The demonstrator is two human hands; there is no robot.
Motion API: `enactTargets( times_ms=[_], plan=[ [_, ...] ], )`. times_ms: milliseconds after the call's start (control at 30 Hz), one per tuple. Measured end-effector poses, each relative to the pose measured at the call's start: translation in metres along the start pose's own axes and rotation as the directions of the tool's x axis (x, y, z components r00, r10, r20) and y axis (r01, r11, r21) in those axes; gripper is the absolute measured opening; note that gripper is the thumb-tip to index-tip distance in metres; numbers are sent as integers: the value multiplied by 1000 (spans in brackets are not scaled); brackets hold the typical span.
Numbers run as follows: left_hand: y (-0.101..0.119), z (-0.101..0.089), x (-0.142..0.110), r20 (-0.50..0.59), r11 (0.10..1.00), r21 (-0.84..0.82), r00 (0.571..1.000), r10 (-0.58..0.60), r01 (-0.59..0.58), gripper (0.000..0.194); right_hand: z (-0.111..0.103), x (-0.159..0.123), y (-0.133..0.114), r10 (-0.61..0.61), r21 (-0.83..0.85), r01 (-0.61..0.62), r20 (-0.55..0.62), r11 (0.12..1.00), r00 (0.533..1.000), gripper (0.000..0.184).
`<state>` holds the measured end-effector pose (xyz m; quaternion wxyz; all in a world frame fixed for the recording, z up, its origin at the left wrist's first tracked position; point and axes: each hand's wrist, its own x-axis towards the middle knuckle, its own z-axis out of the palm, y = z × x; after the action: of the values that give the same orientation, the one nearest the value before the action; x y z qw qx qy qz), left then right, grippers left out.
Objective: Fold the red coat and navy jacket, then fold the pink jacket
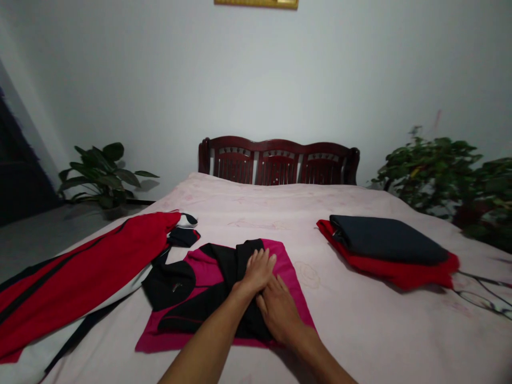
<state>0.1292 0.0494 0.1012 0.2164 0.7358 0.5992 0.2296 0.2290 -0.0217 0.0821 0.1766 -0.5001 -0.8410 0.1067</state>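
A magenta and black jacket [208,272] lies partly folded on the bed in front of me, its black collar toward the left. My left hand [259,270] rests flat on the black folded part, fingers stretched out. Close against it, my right hand [278,306] also presses flat on the jacket, near its magenta right edge. The fingers of both hands point away from me and touch or nearly touch each other. Neither hand grips the cloth.
Red, white and navy clothing [96,266] is spread at the left. Folded navy [388,240] and red [400,274] garments lie stacked at the right, beside eyeglasses [484,298]. Behind the pink bedsheet [256,205] stands a dark wooden headboard [280,160]. Plants [106,173] flank the bed.
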Motion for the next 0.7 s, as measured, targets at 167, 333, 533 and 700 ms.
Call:
enactTargets(
  times_ms=[167, 333, 533, 700],
  plan=[
    [-25, 14, 2, 28, 988, 151, 1000, 4, -8, 61, 9, -45, 1, -41, 31, 40, 22, 999, 999, 66],
    [-28, 13, 4, 21, 967, 254, 999, 31, -35, 61, -10, -54, 18, -49, 120, 44, 35, 992, 998, 52],
    [-29, 15, 4, 17, 955, 293, 999, 43, -46, 61, -18, -29, 51, 97, 55, -94, -54, 994, 994, 63],
    [-31, 15, 4, 14, 962, 270, 999, 39, -42, 62, -3, -34, 76, 313, 399, -237, -137, 886, 940, 69]
  ],
)
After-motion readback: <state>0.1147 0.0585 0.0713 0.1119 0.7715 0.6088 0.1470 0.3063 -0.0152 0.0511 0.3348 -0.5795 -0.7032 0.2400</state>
